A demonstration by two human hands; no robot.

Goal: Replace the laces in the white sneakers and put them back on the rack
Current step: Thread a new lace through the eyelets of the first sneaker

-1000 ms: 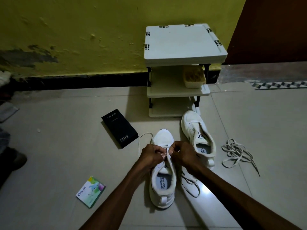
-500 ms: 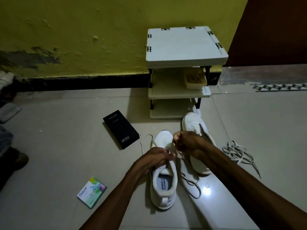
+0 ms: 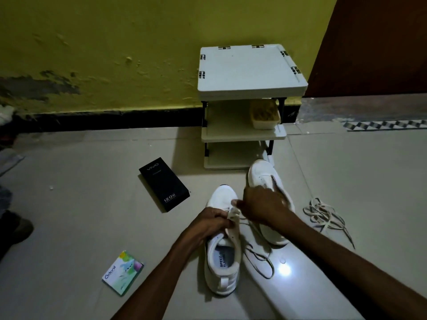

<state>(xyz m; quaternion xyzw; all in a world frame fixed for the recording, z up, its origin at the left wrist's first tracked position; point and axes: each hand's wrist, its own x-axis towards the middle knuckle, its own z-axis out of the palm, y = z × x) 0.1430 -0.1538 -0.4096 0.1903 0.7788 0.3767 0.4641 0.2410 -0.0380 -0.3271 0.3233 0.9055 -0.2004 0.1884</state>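
Left hand (image 3: 213, 221) curls round the eyelet flap of the near white sneaker (image 3: 223, 255) and grips it. That shoe sits on the floor tile (image 3: 92, 227) directly in front of me, toe toward the rack (image 3: 249, 70), heel toward me. Right hand (image 3: 261, 207) is closed just beyond the flap, fingertips pinching the lace (image 3: 261, 257) — its slack trails down onto the tile between the two shoes. Second white sneaker (image 3: 263, 174) lies just right of the first, partly behind my right hand, toe close to the rack's bottom shelf. Pile of loose laces (image 3: 323, 215) on the tile further right, apart from both shoes. Rack stands against the yellow wall, with a cream container (image 3: 264, 114) on its middle shelf. Black vivo box (image 3: 164, 184) to the left — Odonil packet (image 3: 122, 272) nearer me.
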